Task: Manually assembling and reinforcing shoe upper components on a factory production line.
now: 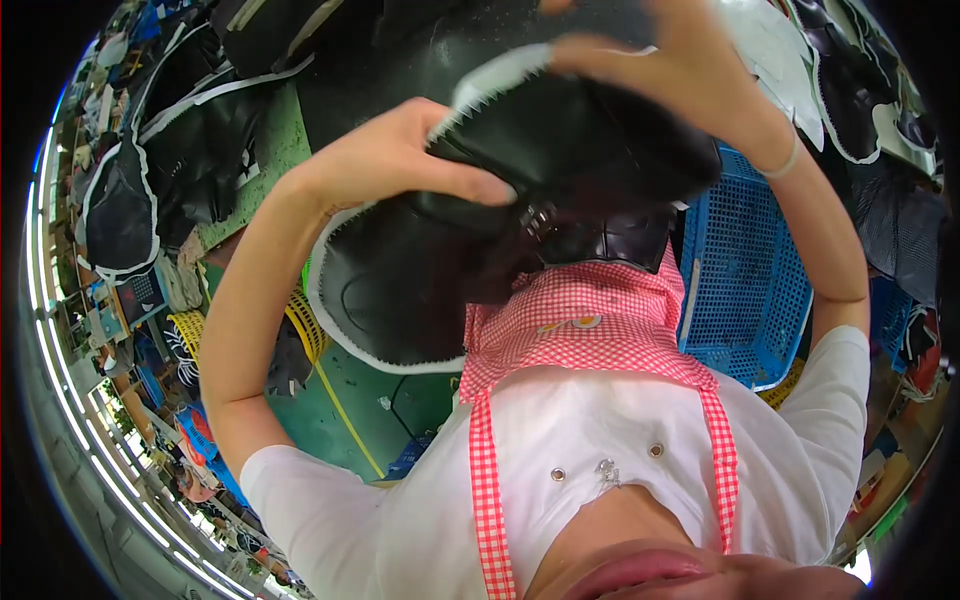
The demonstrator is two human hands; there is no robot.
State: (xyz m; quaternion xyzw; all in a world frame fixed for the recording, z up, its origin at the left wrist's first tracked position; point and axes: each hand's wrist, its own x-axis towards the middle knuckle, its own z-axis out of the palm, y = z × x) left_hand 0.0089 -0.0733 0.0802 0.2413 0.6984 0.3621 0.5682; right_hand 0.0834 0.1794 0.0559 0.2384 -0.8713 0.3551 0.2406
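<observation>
A folded piece of black leather (pixel 570 150) is held up at chest height, its surface smooth and slightly glossy, with a pale, saw-toothed edge showing along the upper left of the fold. The left hand (pixel 400 160) grips it from the near side with the thumb pressed across the dark face, while the right hand (pixel 660 65) clasps the top of the fold from above.

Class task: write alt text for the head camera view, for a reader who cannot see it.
Two bare hands, the left hand and right hand, hold a black leather piece with a white zigzag edge raised close to the camera. Below are a red checked apron, a blue plastic basket and a green table.
</observation>
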